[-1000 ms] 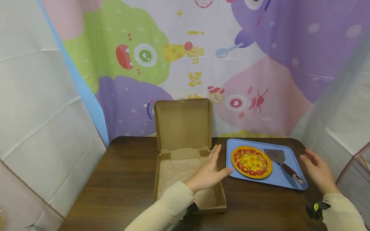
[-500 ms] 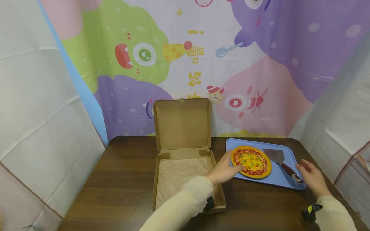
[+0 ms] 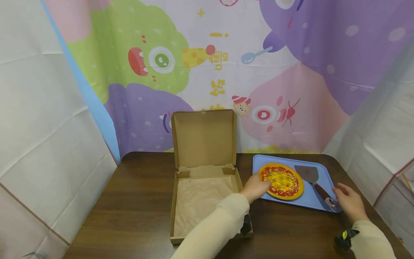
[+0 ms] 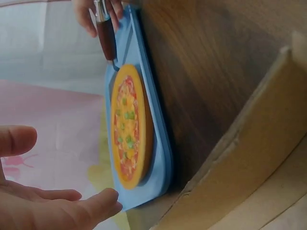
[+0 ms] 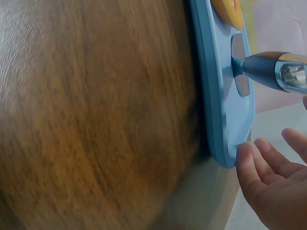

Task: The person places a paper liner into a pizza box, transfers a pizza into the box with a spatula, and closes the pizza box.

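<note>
A toy pizza [image 3: 281, 181] with a yellow crust lies on a light blue tray [image 3: 308, 198]. Beside it on the tray is a spatula [image 3: 308, 175] with a metal blade and brown handle. My left hand [image 3: 255, 187] is at the left side of the pizza, overlapping its edge in the head view. In the left wrist view the left hand's thumb and fingers [image 4: 103, 203] are spread apart, with nothing between them. At the tray's right edge is my right hand [image 3: 350, 205], its fingertips right at the rim, close to the spatula's handle end.
An open cardboard pizza box [image 3: 203, 140] stands left of the tray, lid upright, with brown paper [image 3: 200, 201] lining its base. Both sit on a dark wooden table [image 3: 139, 201]. A cartoon-printed curtain [image 3: 207, 72] hangs behind the table.
My left hand has moved right, from over the box to the pizza's left side. The right hand has come down and inward to the tray's right edge. Pizza, spatula and box look unmoved.
</note>
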The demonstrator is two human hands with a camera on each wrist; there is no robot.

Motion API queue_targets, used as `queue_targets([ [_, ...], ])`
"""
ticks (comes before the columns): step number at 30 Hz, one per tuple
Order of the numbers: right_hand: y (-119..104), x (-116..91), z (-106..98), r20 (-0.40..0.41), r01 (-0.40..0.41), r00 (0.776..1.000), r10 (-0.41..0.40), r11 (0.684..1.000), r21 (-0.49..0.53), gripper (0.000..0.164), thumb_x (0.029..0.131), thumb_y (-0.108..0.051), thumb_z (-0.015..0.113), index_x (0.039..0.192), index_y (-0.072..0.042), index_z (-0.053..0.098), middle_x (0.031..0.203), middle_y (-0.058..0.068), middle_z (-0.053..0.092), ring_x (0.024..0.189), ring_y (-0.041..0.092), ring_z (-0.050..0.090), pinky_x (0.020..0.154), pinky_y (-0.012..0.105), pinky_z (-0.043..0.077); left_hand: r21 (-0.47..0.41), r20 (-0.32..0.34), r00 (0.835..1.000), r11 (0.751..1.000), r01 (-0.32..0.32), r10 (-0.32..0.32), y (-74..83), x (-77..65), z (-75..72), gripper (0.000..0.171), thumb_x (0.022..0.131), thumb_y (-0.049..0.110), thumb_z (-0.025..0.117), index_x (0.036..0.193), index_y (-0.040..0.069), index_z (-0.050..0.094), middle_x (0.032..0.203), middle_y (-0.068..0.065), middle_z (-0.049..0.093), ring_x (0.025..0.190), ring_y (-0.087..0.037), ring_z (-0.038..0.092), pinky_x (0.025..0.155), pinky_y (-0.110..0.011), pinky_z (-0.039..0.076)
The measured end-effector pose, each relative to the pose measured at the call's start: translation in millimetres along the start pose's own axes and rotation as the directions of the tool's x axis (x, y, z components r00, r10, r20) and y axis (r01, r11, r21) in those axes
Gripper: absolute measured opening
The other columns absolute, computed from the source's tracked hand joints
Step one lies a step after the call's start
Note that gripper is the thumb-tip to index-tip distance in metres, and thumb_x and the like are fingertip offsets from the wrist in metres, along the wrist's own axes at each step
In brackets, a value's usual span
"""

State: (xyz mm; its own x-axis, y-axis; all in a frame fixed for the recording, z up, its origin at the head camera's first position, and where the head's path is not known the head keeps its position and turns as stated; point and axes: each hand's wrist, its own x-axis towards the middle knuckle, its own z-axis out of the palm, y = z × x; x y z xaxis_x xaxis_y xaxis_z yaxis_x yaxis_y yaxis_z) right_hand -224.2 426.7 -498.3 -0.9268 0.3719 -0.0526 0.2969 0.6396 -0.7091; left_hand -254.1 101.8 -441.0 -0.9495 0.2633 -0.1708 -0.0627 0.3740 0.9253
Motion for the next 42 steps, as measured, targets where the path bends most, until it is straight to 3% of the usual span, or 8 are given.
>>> queue_targets([
  [4, 2, 0, -1, -0.006, -0.033, 0.999, 0.033, 0.999, 0.020, 0.062, 0.103, -0.035, 0.035, 0.145, 0.011, 0.032, 0.143, 0.039, 0.038, 0.127, 0.052, 0.042, 0.096, 0.054, 0.039, 0.025, -0.033, 0.999, 0.999, 0.021, -0.020, -0.8, 2.7, 0.8, 0.054, 0.086, 0.022, 0.062, 0.132, -0.003, 0.052, 0.129, -0.018, 0.059, 0.113, -0.023, 0.056, 0.104, -0.040, 0.044],
  [7, 6, 0, -2, 0.001, -0.046, 0.999, 0.046, 0.999, 0.025, 0.063, 0.103, -0.035, 0.035, 0.145, 0.012, 0.031, 0.144, 0.040, 0.035, 0.129, 0.053, 0.039, 0.102, 0.059, 0.035, 0.034, -0.044, 0.998, 0.999, 0.041, -0.039, -2.3, 3.8, 1.6, 0.054, 0.087, 0.023, 0.062, 0.132, -0.006, 0.052, 0.130, -0.019, 0.058, 0.113, -0.024, 0.055, 0.104, -0.040, 0.044],
  [14, 12, 2, -5, 0.084, -0.093, 0.992, 0.090, 0.995, 0.031, 0.069, 0.103, -0.040, 0.032, 0.147, 0.013, 0.026, 0.149, 0.040, 0.025, 0.137, 0.055, 0.026, 0.110, 0.062, 0.027, 0.056, -0.049, 0.993, 0.992, 0.111, -0.108, -8.0, 10.0, 3.3, 0.058, 0.087, 0.026, 0.066, 0.131, -0.010, 0.052, 0.130, -0.020, 0.058, 0.108, -0.026, 0.055, 0.101, -0.043, 0.045],
  [18, 13, 3, -5, 0.093, -0.107, 0.990, 0.103, 0.994, 0.036, 0.070, 0.103, -0.040, 0.031, 0.147, 0.013, 0.025, 0.150, 0.040, 0.023, 0.139, 0.055, 0.023, 0.111, 0.062, 0.025, 0.061, -0.036, 0.991, 0.989, 0.133, -0.131, -10.8, 12.5, 3.1, 0.058, 0.087, 0.027, 0.065, 0.131, -0.009, 0.052, 0.130, -0.019, 0.058, 0.110, -0.026, 0.055, 0.102, -0.043, 0.045],
  [24, 13, 5, -5, 0.092, -0.106, 0.990, 0.103, 0.994, 0.023, 0.067, 0.103, -0.036, 0.030, 0.146, 0.015, 0.027, 0.149, 0.040, 0.024, 0.138, 0.055, 0.024, 0.111, 0.062, 0.026, 0.091, -0.035, 0.992, 0.988, 0.124, -0.122, -14.0, 17.0, 2.2, 0.053, 0.087, 0.025, 0.064, 0.127, -0.008, 0.055, 0.124, -0.018, 0.061, 0.105, -0.024, 0.056, 0.099, -0.041, 0.047],
  [30, 13, 6, -4, 0.079, -0.109, 0.991, 0.109, 0.994, 0.000, 0.063, 0.103, -0.033, 0.033, 0.143, 0.017, 0.032, 0.147, 0.040, 0.027, 0.137, 0.055, 0.026, 0.111, 0.061, 0.027, 0.139, -0.027, 0.994, 0.984, 0.112, -0.109, -19.4, 19.9, -0.2, 0.036, 0.087, 0.020, 0.061, 0.109, -0.007, 0.063, 0.100, -0.013, 0.061, 0.083, -0.022, 0.049, 0.077, -0.032, 0.045],
  [37, 11, 5, -3, 0.066, -0.071, 0.995, 0.074, 0.996, -0.049, 0.057, 0.101, -0.025, 0.038, 0.138, 0.018, 0.038, 0.144, 0.041, 0.031, 0.132, 0.056, 0.032, 0.108, 0.060, 0.030, 0.162, -0.011, 0.991, 0.978, 0.131, -0.131, -19.3, 18.9, 1.5, 0.040, 0.086, 0.018, 0.059, 0.119, -0.006, 0.062, 0.110, -0.012, 0.063, 0.087, -0.021, 0.049, 0.082, -0.032, 0.045],
  [42, 12, 5, -5, 0.083, -0.062, 0.994, 0.068, 0.996, -0.070, 0.057, 0.101, -0.026, 0.038, 0.138, 0.017, 0.039, 0.144, 0.040, 0.031, 0.132, 0.057, 0.032, 0.107, 0.061, 0.030, 0.242, -0.025, 0.992, 0.962, 0.124, -0.121, -17.0, 17.2, 4.3, 0.028, 0.083, 0.014, 0.058, 0.105, -0.002, 0.065, 0.095, -0.008, 0.061, 0.079, -0.021, 0.049, 0.072, -0.028, 0.042],
])
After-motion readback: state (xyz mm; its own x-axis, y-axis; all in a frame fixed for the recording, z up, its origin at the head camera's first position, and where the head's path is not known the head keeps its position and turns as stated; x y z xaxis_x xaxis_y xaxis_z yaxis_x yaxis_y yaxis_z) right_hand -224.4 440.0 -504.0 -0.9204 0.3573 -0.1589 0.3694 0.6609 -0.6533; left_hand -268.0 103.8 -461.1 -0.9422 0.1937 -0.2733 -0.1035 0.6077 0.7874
